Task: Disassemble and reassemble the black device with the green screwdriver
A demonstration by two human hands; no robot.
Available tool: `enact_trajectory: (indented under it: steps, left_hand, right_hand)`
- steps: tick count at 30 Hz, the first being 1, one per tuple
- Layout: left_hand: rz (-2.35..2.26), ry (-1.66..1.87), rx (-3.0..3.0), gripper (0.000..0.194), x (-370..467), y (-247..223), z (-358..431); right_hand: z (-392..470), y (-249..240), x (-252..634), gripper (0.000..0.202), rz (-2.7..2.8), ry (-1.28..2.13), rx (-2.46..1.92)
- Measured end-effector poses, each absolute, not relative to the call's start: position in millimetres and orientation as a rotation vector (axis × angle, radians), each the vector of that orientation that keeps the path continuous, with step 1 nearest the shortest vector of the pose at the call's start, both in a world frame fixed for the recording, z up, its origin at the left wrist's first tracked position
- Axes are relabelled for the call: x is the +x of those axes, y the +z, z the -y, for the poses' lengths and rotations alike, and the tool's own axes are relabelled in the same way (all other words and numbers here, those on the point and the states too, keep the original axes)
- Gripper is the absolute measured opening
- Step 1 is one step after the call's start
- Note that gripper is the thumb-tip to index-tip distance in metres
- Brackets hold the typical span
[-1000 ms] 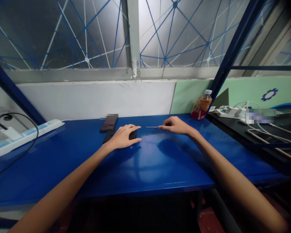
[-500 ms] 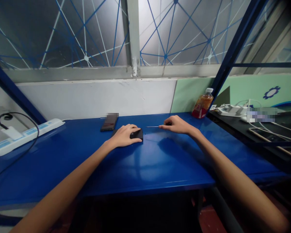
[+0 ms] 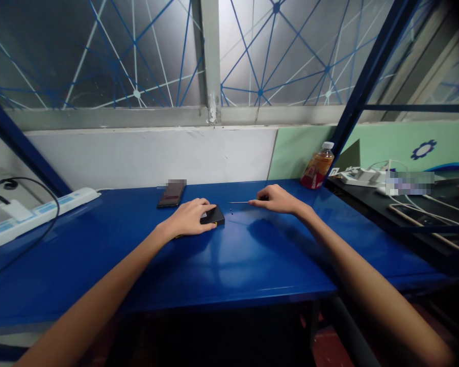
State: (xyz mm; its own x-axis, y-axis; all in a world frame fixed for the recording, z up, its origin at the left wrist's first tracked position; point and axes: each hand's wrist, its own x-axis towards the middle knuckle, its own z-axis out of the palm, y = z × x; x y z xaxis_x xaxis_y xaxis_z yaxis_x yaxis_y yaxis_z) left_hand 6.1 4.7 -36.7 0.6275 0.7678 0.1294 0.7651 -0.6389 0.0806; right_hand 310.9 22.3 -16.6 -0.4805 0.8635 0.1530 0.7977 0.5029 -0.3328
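My left hand (image 3: 191,218) lies over a flat black box (image 3: 219,216), thumb along its near side and fingers across its top. Much of the box is covered by the hand; a bit of yellow shows at its lower edge. My right hand (image 3: 276,199) is closed around a thin screwdriver (image 3: 239,202), whose metal shaft points left toward the box without touching it. Its handle is mostly hidden in the fist. Between the box and the right hand, several tiny dark bits (image 3: 231,211), like small screws, rest on the blue table (image 3: 229,265).
A black phone (image 3: 172,193) lies behind my left hand. At far left is a white power strip (image 3: 42,214) with a plugged-in black cable. A drink bottle (image 3: 318,165) stands at the back right, beside a black shelf (image 3: 367,196) with chargers and cables.
The black box has tilted or turned slightly under my left hand, showing more of its side and some yellow. The screwdriver stays in my right hand, shifted slightly left. Tiny bits show more clearly.
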Motion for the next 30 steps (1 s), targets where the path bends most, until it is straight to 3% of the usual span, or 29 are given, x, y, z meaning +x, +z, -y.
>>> enact_trajectory:
  steps: [12,19,30]
  left_hand:
    - [-1.979,0.272,2.799,0.070,8,-46,-7]
    - [-1.216,0.598,3.031,0.035,-3,-54,-20]
    - [-1.393,0.543,2.721,0.046,-2,-59,-28]
  right_hand:
    - [-23,-20,309,0.050,2.484,0.287,-1.378]
    - [-23,-21,309,0.050,2.491,0.286,-1.385]
    - [-21,-21,305,0.050,2.499,0.311,-1.372]
